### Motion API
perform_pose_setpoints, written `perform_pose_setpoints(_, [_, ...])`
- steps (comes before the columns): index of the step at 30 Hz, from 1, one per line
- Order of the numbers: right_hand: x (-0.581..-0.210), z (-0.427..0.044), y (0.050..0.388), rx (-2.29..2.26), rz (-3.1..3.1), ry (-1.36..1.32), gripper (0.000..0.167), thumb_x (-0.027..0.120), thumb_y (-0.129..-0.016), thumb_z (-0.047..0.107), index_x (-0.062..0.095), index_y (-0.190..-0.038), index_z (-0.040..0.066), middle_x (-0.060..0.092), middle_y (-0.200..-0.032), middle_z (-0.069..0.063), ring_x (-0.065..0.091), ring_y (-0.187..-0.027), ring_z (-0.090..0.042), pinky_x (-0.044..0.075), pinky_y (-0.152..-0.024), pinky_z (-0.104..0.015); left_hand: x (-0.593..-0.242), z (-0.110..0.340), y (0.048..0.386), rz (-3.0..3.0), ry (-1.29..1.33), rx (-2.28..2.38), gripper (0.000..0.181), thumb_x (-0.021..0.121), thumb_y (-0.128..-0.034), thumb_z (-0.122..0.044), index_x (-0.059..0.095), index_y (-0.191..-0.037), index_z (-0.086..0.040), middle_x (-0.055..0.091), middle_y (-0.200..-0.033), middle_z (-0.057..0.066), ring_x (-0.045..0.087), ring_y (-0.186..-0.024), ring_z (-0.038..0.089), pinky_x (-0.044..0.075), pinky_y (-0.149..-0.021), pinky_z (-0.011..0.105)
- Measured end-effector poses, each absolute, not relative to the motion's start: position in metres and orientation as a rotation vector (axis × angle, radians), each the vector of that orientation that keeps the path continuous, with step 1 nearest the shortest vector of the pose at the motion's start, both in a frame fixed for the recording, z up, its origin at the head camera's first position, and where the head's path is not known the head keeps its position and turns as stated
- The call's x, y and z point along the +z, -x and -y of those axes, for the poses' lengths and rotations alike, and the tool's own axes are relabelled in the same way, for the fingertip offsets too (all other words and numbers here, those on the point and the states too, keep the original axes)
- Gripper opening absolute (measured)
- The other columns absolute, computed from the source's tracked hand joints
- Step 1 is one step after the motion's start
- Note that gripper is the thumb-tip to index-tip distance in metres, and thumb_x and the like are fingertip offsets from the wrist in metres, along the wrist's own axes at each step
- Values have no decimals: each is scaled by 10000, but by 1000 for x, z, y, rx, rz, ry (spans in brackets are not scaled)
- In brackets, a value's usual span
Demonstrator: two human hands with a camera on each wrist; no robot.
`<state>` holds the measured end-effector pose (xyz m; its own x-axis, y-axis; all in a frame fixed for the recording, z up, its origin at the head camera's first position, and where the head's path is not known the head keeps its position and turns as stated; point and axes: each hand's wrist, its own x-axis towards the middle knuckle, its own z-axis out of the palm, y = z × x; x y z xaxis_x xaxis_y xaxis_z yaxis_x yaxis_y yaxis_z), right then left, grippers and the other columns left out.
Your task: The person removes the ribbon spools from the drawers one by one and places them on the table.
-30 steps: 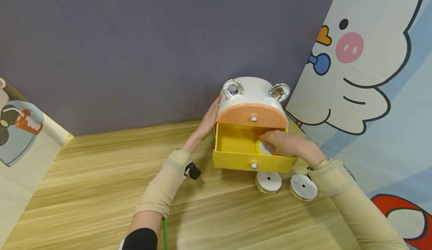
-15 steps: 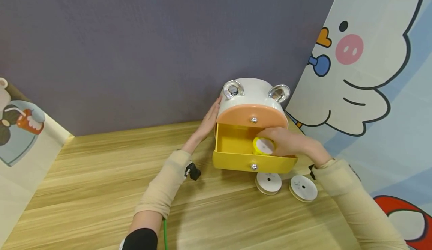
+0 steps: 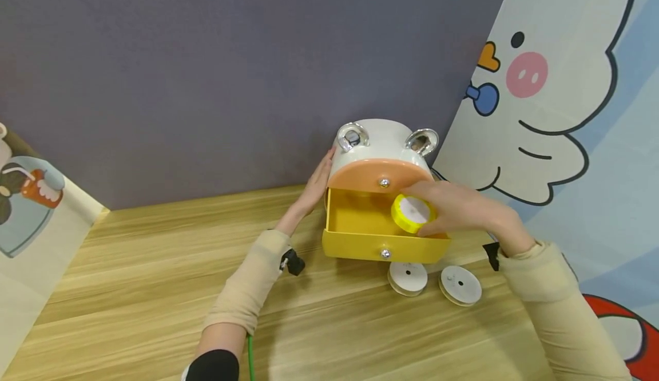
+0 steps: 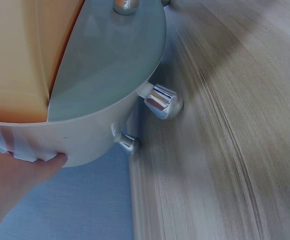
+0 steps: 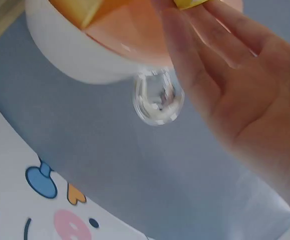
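Note:
A round yellow ribbon spool with a white face (image 3: pixel 413 209) is pinched by my right hand (image 3: pixel 460 206) above the pulled-out yellow drawer (image 3: pixel 355 246). Only a sliver of the yellow spool (image 5: pixel 188 4) shows in the right wrist view, at the fingertips. The drawer belongs to a small white cabinet (image 3: pixel 383 135) with two silver ring-shaped ears and a closed orange drawer (image 3: pixel 360 174). My left hand (image 3: pixel 316 184) rests flat against the cabinet's left side. In the left wrist view, fingers of the left hand (image 4: pixel 15 177) lie along the white wall.
Two white-faced spools lie on the wooden table: one spool (image 3: pixel 408 281) just before the drawer, the other spool (image 3: pixel 460 285) to its right. A grey wall (image 3: pixel 206 83) stands behind the cabinet. A cartoon-printed panel (image 3: pixel 556 112) rises at the right.
My right hand has lifted the yellow spool from inside the drawer and shifted slightly right with it. The left hand stays at the cabinet's side.

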<state>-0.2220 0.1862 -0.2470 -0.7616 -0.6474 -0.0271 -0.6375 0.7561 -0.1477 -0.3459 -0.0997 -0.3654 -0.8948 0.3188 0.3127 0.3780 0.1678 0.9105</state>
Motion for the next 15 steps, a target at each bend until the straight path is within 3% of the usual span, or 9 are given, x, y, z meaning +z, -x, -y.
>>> perform_pose_setpoints(8, [-237, -193, 198, -151, -2972, 1055, 719, 860, -756, 231, 550, -1395, 115, 610, -1384, -99, 642, -1118, -274, 555, -938, -490, -387, 97, 364, 2325, 682, -1831, 521, 200, -1107, -357, 175, -1602, -194, 134, -1688, 16, 93, -1568, 197, 67, -1295, 402])
perform_pose_setpoints(12, [-237, -195, 183, -113, -3049, 1086, 707, 858, -734, 246, 545, -1361, 163, 638, -1309, -44, 632, -803, -149, 577, -744, -341, -389, 97, 363, 2299, 683, -1855, 524, 203, -1103, -389, 192, -1599, -221, 153, -1685, -20, 101, -1566, 178, 71, -1295, 403])
perform_pose_setpoints(15, [-240, -195, 171, -87, -3100, 1129, 675, 851, -711, 266, 565, -1316, 176, 653, -1250, -14, 546, -674, -87, 536, -644, -275, -388, 97, 364, 2292, 692, -1859, 525, 197, -1103, -389, 194, -1599, -217, 157, -1684, -24, 107, -1565, 178, 77, -1294, 406])
